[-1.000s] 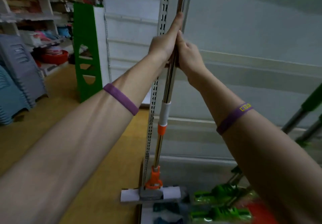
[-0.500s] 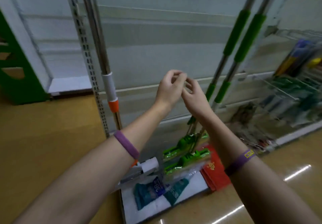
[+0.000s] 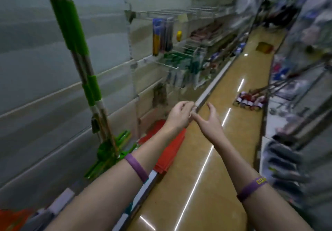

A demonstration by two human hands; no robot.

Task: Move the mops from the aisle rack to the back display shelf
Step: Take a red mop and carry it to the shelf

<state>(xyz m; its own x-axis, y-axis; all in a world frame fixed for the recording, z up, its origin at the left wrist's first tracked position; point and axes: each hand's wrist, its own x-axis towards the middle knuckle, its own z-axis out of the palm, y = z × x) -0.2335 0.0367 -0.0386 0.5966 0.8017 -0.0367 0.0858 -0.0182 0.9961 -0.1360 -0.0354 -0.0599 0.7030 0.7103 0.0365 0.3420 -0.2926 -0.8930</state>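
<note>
Two green-handled mops (image 3: 75,51) lean against the white back shelf panel at the left, their green heads (image 3: 109,155) resting on the bottom shelf. The orange mop's head (image 3: 12,218) shows blurred at the bottom left corner. Several more mops (image 3: 249,99) with red and white heads lean from the rack on the right side of the aisle. My left hand (image 3: 179,115) and my right hand (image 3: 208,121) hover empty in mid-air over the aisle, fingers loosely apart and close to each other.
A red pack (image 3: 168,151) lies on the bottom shelf edge beside the green mop heads. Wire racks with hanging goods (image 3: 172,51) line the left shelving. The shiny yellow floor (image 3: 215,158) runs ahead between shelves; a brown box (image 3: 264,47) lies far down the aisle.
Both hands have let go of the orange mop's pole, which now stays at the shelf. The view has swung right, down the aisle; the hands stay empty.
</note>
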